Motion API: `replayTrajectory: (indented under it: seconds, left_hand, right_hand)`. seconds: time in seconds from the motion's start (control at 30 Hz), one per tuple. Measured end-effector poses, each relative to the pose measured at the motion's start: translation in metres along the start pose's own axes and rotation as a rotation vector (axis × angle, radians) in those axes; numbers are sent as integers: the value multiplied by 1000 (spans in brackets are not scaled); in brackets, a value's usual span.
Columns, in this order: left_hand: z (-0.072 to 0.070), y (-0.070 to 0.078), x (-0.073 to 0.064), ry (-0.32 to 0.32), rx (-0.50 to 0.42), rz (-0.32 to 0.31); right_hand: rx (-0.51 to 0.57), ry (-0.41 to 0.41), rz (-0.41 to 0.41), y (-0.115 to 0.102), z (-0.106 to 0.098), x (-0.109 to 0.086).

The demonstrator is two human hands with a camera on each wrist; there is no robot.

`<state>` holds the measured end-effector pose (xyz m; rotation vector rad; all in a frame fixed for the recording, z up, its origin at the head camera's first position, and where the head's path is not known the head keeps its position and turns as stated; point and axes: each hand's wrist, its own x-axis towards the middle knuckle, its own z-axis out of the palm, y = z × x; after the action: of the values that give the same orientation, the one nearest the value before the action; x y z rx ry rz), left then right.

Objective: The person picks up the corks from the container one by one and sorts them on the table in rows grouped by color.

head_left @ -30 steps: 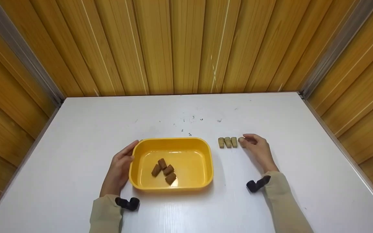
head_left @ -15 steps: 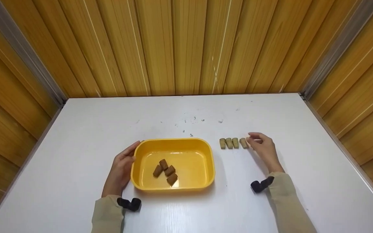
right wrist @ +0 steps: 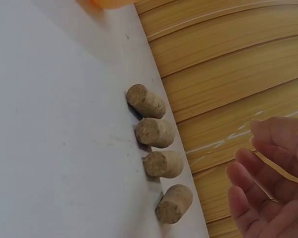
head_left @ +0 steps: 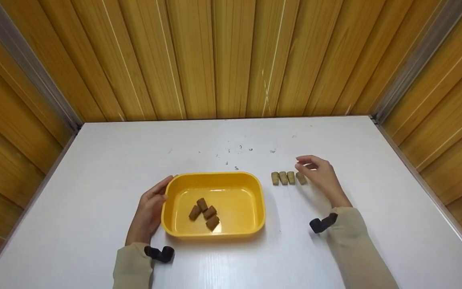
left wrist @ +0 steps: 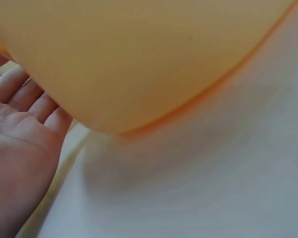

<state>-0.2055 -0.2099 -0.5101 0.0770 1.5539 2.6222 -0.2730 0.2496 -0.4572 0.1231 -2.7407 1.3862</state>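
Note:
Several small tapered pieces that look like cork stoppers [head_left: 282, 178] lie in a row to the right of a yellow plastic tub [head_left: 215, 174]. The rightmost cork stopper [right wrist: 174, 204] lies slightly apart and at a slant. My right hand [head_left: 322, 180] hovers just above it, fingers loosely curved with nothing between them. In the right wrist view a visible gap separates the hand [right wrist: 278, 183] from the cork stoppers. My left hand [head_left: 146, 214] holds the tub's left side, thumb at the rim and fingers along the outer wall; their tips are hidden behind it in the left wrist view.
Several brown cork-like pieces [head_left: 203, 212] lie loose in the left half of the tub. The white tabletop [head_left: 114, 160] bears dark scuffs behind the tub. Yellow wood-look panels [head_left: 231, 60] close off the back and both sides. A small black device [head_left: 323, 223] sits at each wrist.
My right hand has let go of the rightmost cork stopper and lifted off it, a little away from me. That piece stays at the row's end. The left hand keeps its hold on the tub.

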Motion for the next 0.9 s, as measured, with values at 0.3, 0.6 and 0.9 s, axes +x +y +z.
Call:
replayTrajectory:
  seconds: [0.3, 0.6, 0.9]
  left_hand:
    - [-1, -1, 0, 7, -4, -1]
    - [-1, 0, 1, -3, 13, 3]
    - [1, 1, 1, 14, 32, -4]
  right_hand:
    - [-48, -142, -15, -38, 5, 4]
    - [-66, -314, -174, -77, 15, 10]
    - [-64, -439, -344, -104, 33, 17]
